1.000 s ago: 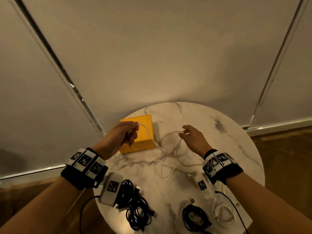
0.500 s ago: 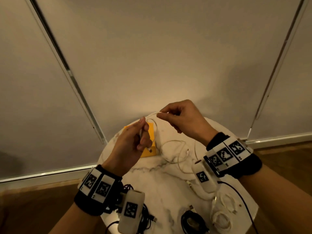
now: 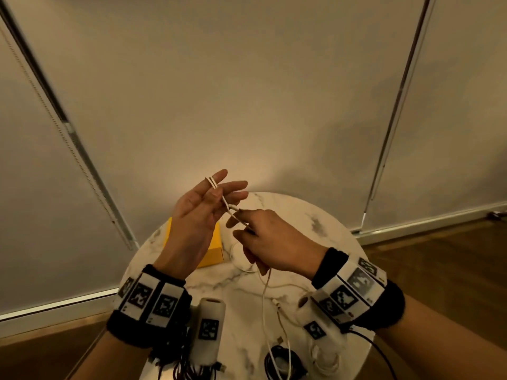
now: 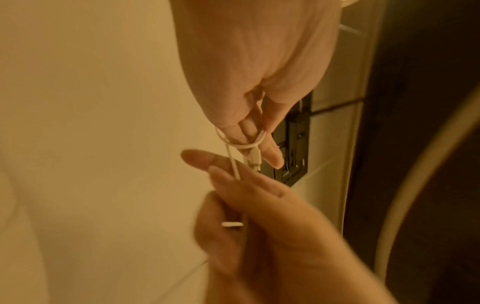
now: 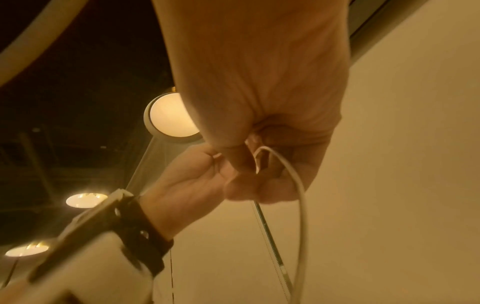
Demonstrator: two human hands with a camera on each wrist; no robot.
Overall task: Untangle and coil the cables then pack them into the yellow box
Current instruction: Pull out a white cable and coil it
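My left hand [image 3: 216, 192] is raised over the table with its fingers straight. A thin white cable [image 3: 264, 303] is wound twice round the fingertips, and the thumb pins it there. In the left wrist view the loop [image 4: 244, 145] circles two fingers, with the plug [image 4: 255, 158] lying beside them. My right hand [image 3: 241, 219] pinches the same cable just below the loop; the rest hangs down to the marble table [image 3: 315, 220]. The yellow box [image 3: 215, 253] sits behind my left hand, mostly hidden.
A tangle of black cables [image 3: 175, 363] lies at the table's near left edge. A black coil [image 3: 282, 363] and a white coil [image 3: 326, 360] lie at the near right. A pale wall stands behind the table, with wooden floor around it.
My left hand rose off the box and straightened its fingers; the cable now loops round them. My right hand lifted the cable, then came down close under the left fingertips.
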